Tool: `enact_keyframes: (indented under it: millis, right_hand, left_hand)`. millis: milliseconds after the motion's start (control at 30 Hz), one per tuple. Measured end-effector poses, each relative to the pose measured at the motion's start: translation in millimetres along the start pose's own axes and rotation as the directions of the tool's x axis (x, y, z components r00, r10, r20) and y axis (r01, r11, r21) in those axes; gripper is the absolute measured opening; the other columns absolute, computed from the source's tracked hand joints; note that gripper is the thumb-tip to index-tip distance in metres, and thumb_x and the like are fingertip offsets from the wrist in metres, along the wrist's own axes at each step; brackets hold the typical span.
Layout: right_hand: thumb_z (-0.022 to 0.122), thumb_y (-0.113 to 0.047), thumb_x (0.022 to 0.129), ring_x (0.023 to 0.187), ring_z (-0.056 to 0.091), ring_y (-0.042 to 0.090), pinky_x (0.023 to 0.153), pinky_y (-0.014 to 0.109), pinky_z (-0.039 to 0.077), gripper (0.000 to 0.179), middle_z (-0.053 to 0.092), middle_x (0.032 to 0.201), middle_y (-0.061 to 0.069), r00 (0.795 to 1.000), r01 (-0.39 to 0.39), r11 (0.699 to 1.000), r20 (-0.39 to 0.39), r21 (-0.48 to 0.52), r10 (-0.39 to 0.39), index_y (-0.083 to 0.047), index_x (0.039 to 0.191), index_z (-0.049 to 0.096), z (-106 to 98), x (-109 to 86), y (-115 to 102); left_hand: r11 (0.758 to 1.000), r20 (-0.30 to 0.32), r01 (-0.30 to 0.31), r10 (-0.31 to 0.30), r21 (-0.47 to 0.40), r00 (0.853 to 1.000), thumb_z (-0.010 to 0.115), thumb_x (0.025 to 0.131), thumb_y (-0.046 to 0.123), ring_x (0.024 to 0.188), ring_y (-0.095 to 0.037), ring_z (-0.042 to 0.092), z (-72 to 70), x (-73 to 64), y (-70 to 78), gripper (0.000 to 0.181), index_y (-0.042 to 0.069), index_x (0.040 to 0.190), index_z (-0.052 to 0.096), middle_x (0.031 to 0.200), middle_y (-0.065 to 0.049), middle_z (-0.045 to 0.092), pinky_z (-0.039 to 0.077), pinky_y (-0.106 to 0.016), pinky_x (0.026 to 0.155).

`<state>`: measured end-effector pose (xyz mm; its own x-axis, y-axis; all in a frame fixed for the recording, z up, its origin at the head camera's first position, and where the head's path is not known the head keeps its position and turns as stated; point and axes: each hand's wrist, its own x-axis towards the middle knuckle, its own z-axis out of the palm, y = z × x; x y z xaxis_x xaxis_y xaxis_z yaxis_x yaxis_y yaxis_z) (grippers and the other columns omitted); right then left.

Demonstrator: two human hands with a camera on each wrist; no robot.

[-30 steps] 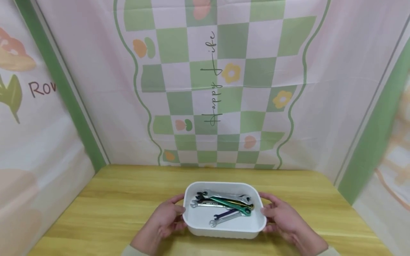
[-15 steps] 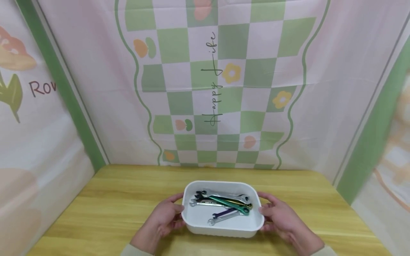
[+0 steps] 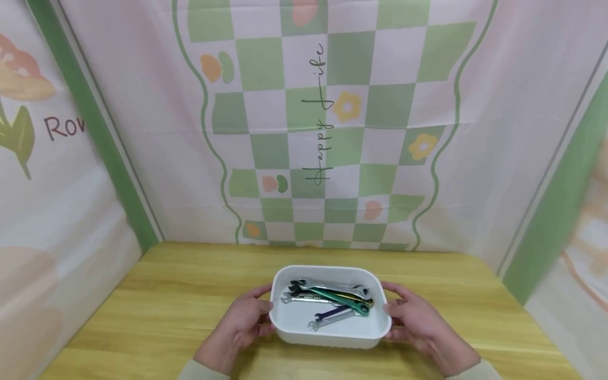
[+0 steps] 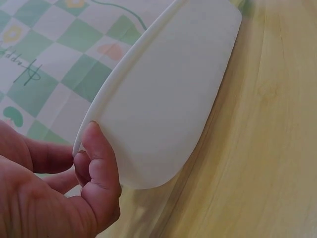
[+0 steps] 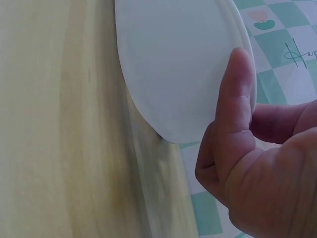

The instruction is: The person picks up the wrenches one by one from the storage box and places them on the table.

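A white rectangular plastic bin point(image 3: 304, 338) with rounded corners is held between both hands over the wooden table. My left hand point(image 3: 244, 319) grips its left end, fingers at the rim and outer wall; the left wrist view shows this hand point(image 4: 74, 183) pinching the bin's rim point(image 4: 116, 82). My right hand point(image 3: 418, 319) grips the right end the same way, with a finger point(image 5: 235, 94) flat against the outer wall in the right wrist view. Inside lie several wrenches: a large silver wrench point(image 3: 332, 286), a green ratchet wrench point(image 3: 342, 301), a purple wrench point(image 3: 330, 314) and a small silver wrench point(image 3: 332, 319) among them.
The wooden table point(image 3: 190, 274) runs back to a printed curtain point(image 3: 323, 132) with green checks and "Happy Life" lettering. Side curtains point(image 3: 62, 200) close in the left and right of the table.
Both hands keep their grip on the bin. It has shifted slightly left and a little farther up in the head view, and the wrenches lie in the same arrangement.
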<state>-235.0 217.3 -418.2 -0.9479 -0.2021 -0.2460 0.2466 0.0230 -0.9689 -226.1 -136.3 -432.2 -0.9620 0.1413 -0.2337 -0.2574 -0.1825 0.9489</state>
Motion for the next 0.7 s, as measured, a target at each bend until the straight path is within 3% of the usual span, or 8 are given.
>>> enact_keyframes:
  millis: [433,700]
  right_hand:
    - [0.053,-0.005,0.099,0.087,0.061,0.029,0.072,0.042,0.059,0.067,0.060,0.115,0.024,0.997,0.006,0.999,0.080,0.031,-0.009,-0.006,0.156,0.019,-10.4,-1.3,1.3]
    - [0.053,-0.004,0.098,0.084,0.061,0.028,0.068,0.041,0.058,0.066,0.057,0.109,0.024,0.998,0.006,1.000,0.060,0.026,-0.008,-0.007,0.156,0.023,-7.4,2.7,1.1]
  left_hand:
    - [1.000,0.025,-0.002,0.002,-0.003,1.000,0.053,0.094,-0.002,0.075,-0.021,0.056,0.8,3.0,-0.8,0.062,-0.002,0.152,0.032,0.098,-0.020,0.058,0.055,-0.030,0.062]
    - [1.000,0.020,0.003,-0.003,0.002,1.000,0.052,0.095,-0.001,0.076,-0.022,0.056,-3.4,1.8,-1.2,0.061,-0.001,0.152,0.032,0.099,-0.021,0.057,0.056,-0.030,0.062]
